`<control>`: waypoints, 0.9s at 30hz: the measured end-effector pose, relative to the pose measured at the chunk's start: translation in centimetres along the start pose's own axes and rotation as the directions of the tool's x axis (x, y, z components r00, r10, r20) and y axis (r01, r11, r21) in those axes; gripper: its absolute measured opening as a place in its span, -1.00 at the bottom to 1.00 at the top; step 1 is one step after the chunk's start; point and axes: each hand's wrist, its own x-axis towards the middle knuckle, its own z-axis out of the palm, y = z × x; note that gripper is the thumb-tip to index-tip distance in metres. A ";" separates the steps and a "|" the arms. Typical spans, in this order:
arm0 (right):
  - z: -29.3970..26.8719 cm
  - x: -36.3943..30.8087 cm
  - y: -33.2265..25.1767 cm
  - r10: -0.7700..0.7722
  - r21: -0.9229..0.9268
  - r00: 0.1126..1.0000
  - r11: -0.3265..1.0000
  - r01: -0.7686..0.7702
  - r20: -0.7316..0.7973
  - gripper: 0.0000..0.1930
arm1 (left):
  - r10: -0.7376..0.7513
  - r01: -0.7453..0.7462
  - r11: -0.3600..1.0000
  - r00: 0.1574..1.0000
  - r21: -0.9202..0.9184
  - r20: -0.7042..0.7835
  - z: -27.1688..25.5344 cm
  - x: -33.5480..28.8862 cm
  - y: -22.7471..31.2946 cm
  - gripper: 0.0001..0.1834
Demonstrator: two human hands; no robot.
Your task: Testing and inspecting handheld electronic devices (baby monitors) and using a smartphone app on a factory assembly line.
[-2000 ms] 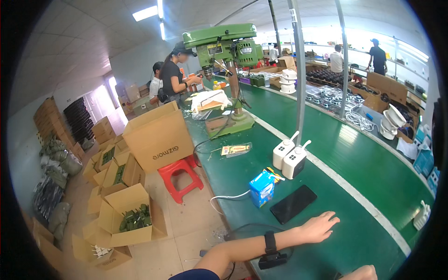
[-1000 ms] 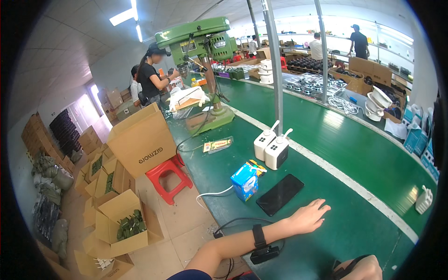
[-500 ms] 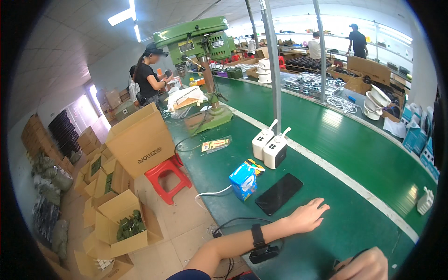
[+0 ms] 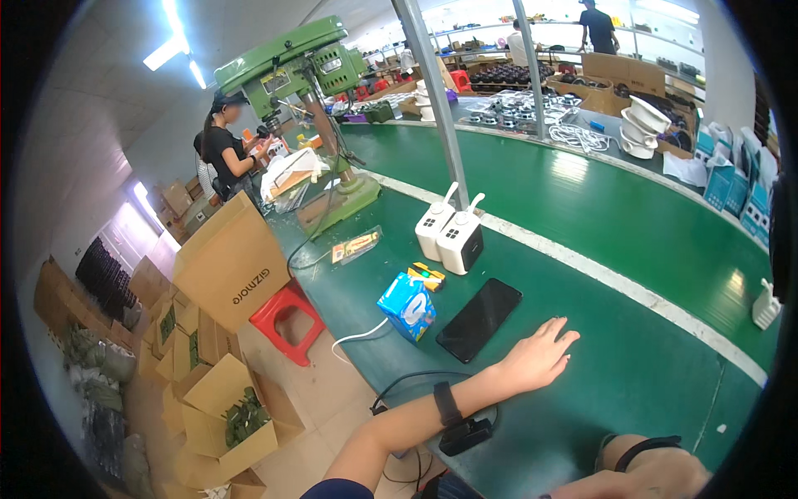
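Observation:
My left hand (image 4: pixel 539 358) lies over the green tabletop (image 4: pixel 532 432) with its fingers stretched out and nothing in them. A black strap with a small black box (image 4: pixel 465 436) is round that wrist. Just beyond the hand lies a black smartphone (image 4: pixel 480 320). Left of the phone stands a small blue carton (image 4: pixel 406 307), with a yellow-and-black item (image 4: pixel 426 276) behind it. My right hand (image 4: pixel 661 476) is at the lower edge, bent and partly cut off. A black band (image 4: pixel 650 450) curves beside it; its fingers are hidden.
Two white boxy devices (image 4: pixel 449 237) with raised handles stand by a metal post (image 4: pixel 432 108). A green drill press (image 4: pixel 332 141) is farther left. Open cartons (image 4: pixel 229 420) and a red stool (image 4: pixel 287 324) stand on the floor. A co-worker (image 4: pixel 229 150) stands beyond the press.
The view has shifted, so the bench things sit farther left and higher. My left hand keeps its outstretched pose. My right hand has turned, and the black band now shows more.

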 end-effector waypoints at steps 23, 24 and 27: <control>-2.5 -1.7 2.6 -0.089 0.091 0.964 0.994 0.069 0.250 -0.83 | 0.031 -0.031 1.000 0.999 -0.001 -0.016 0.3 -0.2 -0.1 -0.57; -2.6 -1.8 2.6 -0.088 0.097 0.963 0.993 0.065 0.256 -0.83 | 0.033 -0.033 0.999 0.999 0.011 -0.016 0.4 -0.1 -0.1 -0.57; -2.7 -1.8 2.4 -0.065 0.105 0.958 0.994 0.036 0.281 -0.82 | 0.022 -0.022 0.999 1.000 0.027 -0.014 0.0 -0.3 -0.1 -0.57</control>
